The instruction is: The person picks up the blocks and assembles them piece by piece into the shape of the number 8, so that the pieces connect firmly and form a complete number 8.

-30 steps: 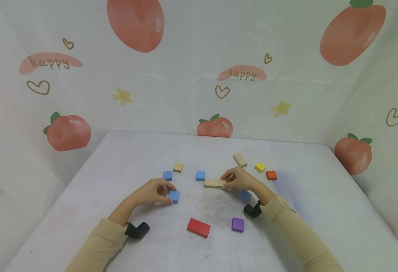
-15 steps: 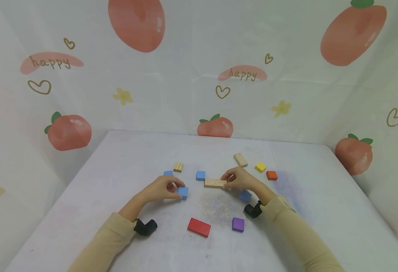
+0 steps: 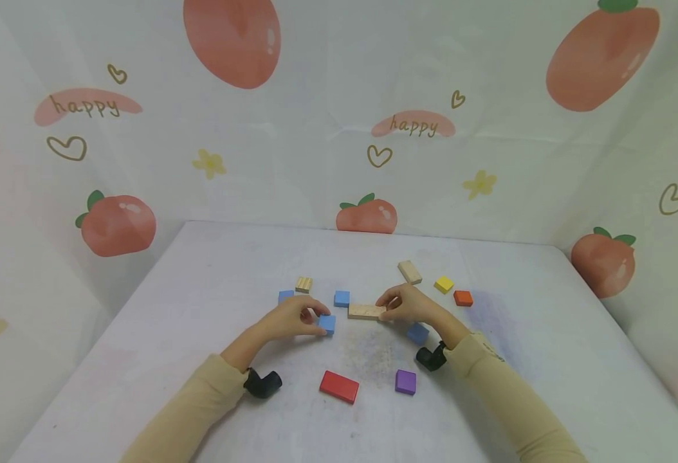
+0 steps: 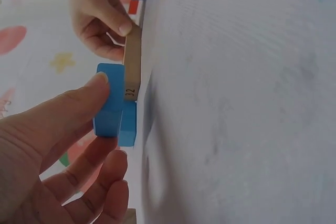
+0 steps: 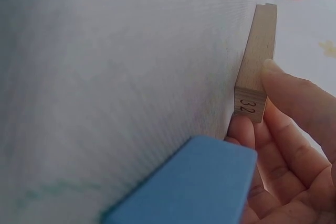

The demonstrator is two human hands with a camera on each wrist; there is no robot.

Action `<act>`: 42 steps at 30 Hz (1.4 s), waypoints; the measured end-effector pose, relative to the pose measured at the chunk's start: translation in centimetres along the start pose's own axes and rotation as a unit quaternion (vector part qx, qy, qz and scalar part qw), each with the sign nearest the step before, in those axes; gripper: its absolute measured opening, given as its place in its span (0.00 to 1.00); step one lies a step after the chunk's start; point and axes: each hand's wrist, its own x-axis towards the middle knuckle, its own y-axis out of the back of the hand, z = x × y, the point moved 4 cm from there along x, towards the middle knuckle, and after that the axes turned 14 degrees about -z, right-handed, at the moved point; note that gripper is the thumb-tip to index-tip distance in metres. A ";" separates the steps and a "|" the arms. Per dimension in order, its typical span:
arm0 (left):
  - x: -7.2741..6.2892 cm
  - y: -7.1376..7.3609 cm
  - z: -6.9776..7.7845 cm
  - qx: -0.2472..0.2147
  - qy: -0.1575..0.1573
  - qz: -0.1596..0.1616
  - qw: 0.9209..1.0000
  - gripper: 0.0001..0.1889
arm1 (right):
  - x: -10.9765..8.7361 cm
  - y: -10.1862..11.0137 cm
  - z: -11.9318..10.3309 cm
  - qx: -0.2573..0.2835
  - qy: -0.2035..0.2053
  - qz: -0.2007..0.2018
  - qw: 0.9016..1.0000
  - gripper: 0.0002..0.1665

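My left hand [image 3: 291, 319] pinches a blue block [image 3: 327, 325] between thumb and fingers, just left of a long plain wooden block [image 3: 364, 312]. In the left wrist view that blue block [image 4: 108, 100] looks raised a little off the tabletop. The thumb and fingers of my right hand [image 3: 413, 305] hold the wooden block's right end. The number 32 is printed on the end of this wooden block [image 5: 257, 51] in the right wrist view. Another blue block [image 3: 341, 298] lies just behind its left end.
A blue block [image 3: 417, 334] lies under my right wrist. Nearer are a red block [image 3: 339, 387] and a purple block [image 3: 405, 382]. Farther back lie a striped block [image 3: 303, 284], a half-hidden blue block [image 3: 285, 296], a wooden block [image 3: 410, 272], a yellow block [image 3: 444, 285] and an orange block [image 3: 463, 298].
My left hand has carried its blue block rightward and slightly away from me, closer to the long wooden block. The right hand keeps its place on the wooden block.
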 end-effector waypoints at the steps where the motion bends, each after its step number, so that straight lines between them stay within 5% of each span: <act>1: 0.1 0.0 0.1 0.002 -0.002 0.000 1.000 0.19 | 0.0 0.0 0.0 0.001 0.000 0.000 1.000 0.16; 42: 3.0 -1.1 1.2 -0.003 0.030 0.000 1.000 0.18 | -0.3 -0.1 -0.3 0.014 -0.015 0.000 1.000 0.15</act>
